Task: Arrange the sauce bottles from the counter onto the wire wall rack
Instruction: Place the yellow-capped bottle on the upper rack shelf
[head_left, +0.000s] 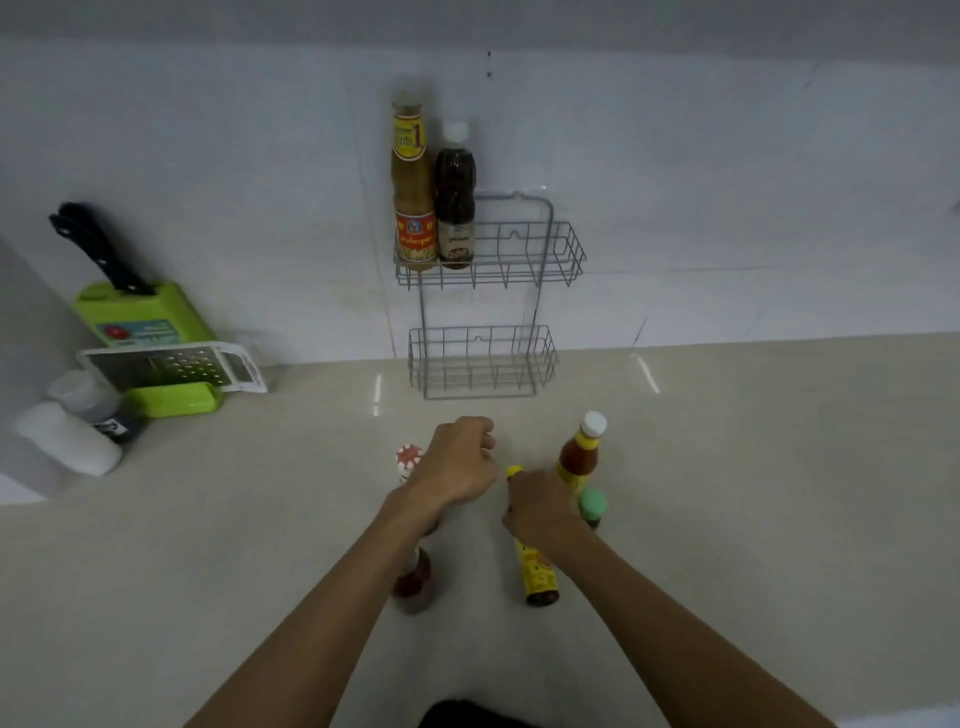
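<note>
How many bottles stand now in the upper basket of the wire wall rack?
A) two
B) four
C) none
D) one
A: the upper basket holds two bottles at its left end, a tall yellow-labelled bottle and a dark bottle with a white cap; the lower basket holds none.

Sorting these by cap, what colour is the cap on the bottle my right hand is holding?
Yellow. The head view shows the bottle's cap just above the right hand.

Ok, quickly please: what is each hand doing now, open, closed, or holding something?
Left hand: loosely curled, holding nothing visible, above the red-capped bottle.
Right hand: closed around the yellow-capped bottle.
</note>
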